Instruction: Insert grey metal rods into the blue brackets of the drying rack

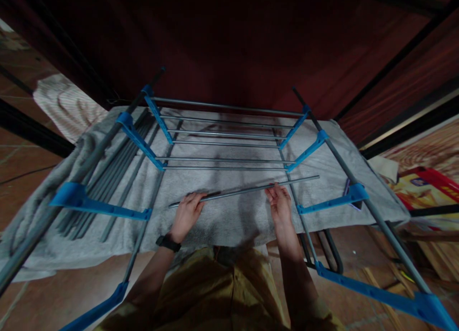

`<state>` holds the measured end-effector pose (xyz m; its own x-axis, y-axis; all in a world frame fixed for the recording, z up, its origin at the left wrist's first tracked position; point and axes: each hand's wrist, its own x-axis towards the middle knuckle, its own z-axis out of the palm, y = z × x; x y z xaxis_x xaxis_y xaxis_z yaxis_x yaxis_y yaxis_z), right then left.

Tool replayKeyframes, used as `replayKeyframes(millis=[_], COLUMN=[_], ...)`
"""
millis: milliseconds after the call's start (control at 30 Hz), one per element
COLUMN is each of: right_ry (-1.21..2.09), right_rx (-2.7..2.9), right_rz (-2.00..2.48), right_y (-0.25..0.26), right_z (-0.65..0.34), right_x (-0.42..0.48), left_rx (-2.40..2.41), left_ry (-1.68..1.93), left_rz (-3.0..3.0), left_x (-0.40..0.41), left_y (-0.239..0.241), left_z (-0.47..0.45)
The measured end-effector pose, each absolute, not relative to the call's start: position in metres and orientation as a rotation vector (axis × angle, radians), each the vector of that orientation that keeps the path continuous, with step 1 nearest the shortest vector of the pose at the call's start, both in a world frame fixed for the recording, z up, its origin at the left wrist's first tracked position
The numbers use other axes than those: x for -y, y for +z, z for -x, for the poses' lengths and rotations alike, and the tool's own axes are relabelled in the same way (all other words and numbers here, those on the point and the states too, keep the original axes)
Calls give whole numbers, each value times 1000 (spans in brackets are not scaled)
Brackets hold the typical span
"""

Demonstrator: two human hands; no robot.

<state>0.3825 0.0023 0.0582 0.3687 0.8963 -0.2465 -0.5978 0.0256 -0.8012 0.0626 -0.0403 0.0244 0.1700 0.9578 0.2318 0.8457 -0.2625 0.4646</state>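
And over on right, red-and-yellow box [432,193] showing print! Blue badge [418,182] on its yellow face, pale marks inside, too small to read. Here come bigger letter-like marks [452,185] on red part, toward picture's edge, too blurred. So: no readable text anywhere.

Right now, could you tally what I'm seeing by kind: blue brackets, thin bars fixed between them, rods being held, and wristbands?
Blue brackets: 8
Fixed crossbars: 6
Held rod: 1
Dark wristband: 1
Total: 16

The piled rods overlap too much to count, so they're excluded.
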Motion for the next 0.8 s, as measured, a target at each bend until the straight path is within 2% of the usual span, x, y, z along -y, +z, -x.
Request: replayKeyframes(millis=[567,800], right_ry=[1157,1155], right_rx=[398,404], right_rz=[1000,979], right_y=[59,60], right_z=[-387,-388], right_x=[-4,-2], left_rx=[-2044,-2066], left_ry=[810,977], left_rz=[-2102,-1958], left_x=[51,52], left_y=[19,20], left_z=[-32,-29])
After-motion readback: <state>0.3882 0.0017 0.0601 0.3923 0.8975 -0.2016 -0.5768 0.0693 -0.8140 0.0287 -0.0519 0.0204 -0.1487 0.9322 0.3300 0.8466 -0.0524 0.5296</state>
